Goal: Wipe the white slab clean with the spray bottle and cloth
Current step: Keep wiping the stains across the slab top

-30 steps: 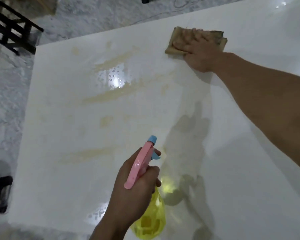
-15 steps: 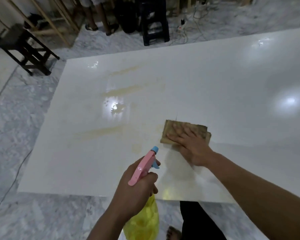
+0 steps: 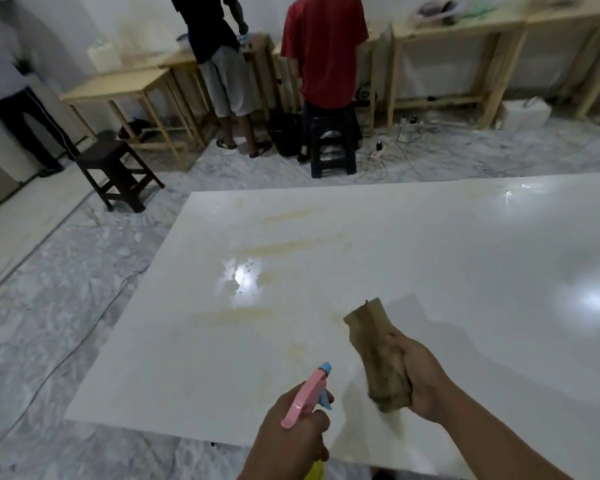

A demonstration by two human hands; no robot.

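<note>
A glossy white slab [image 3: 430,258] lies flat on the marble floor and fills the middle and right of the head view. Yellowish streaks [image 3: 288,249] and a wet patch mark its left part. My left hand [image 3: 291,441] grips a spray bottle [image 3: 307,398] with a pink head and blue nozzle, held over the slab's near edge and aimed at the streaks. Only a sliver of its yellow body shows below my hand. My right hand [image 3: 419,379] holds a crumpled brown cloth [image 3: 378,355] lifted off the slab.
Beyond the slab's far edge stand a dark wooden stool [image 3: 118,171], a black plastic stool [image 3: 333,147] and wooden benches [image 3: 132,86] along the wall. Several people stand there, backs turned. Cables and a power strip [image 3: 378,154] trail over the floor; one cable runs along the slab's left side.
My right hand dragged the cloth from the far part of the slab toward me, then lifted it off bunched in my fist. My head tilted up, showing the room.
</note>
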